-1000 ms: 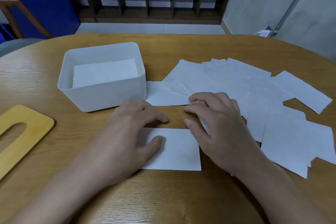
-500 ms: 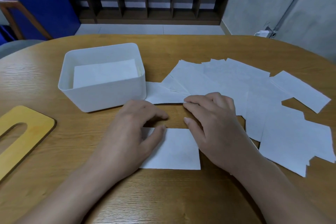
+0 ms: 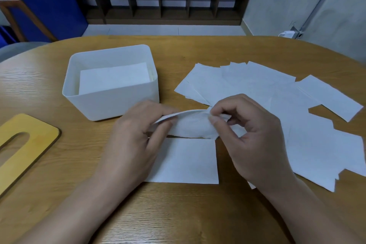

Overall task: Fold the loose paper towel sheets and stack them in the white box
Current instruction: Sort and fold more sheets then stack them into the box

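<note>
Just lifted off the tabletop (image 3: 198,214) near the white box (image 3: 111,103): far edge of one paper towel sheet (image 3: 190,156), pinched by both hands, left hand (image 3: 136,134) and right hand (image 3: 251,134), folding begun.

one white box (image 3: 111,103), one yellow lid (image 3: 25,144), two hands

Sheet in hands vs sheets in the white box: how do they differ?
The sheet in hands is bowed and lifted over the table, pinched at its ends by the left hand and right hand; the sheets in the box lie flat and stacked. The held sheet is untidy and mid-fold; the boxed ones sit squared inside the white box. Both are white paper towel.
</note>
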Tool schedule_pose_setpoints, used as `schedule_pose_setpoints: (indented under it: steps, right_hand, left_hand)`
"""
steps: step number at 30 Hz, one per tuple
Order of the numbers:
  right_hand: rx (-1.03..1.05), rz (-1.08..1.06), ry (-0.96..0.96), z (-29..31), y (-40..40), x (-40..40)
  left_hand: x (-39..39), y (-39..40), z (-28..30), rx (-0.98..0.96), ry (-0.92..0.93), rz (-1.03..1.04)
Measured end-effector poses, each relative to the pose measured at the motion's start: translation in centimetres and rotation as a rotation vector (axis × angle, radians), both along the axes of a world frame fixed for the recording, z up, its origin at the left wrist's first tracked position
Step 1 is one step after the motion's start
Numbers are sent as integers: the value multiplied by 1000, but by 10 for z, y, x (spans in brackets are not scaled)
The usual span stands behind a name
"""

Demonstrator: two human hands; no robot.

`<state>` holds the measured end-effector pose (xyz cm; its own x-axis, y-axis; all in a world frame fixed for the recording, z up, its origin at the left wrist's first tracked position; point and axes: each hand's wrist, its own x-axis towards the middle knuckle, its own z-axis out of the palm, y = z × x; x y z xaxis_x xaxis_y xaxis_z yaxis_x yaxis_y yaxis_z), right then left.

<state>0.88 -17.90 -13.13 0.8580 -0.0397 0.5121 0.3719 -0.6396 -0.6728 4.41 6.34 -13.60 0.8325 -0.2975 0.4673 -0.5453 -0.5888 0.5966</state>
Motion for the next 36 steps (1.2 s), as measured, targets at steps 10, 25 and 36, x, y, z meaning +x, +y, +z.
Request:
schedule_pose_setpoints:
  steps: [10, 25, 36]
  right_hand:
    - [369, -51, 238, 12, -1, -5]
    - [-257, 30, 408, 5, -13, -13]
    - [-378, -152, 373, -8, -27, -4]
  left_hand:
    - [-5, 6, 24, -554, 539, -35]
    - [-3, 23, 12, 253, 335, 27]
    - [-18, -1, 0, 375, 223, -266]
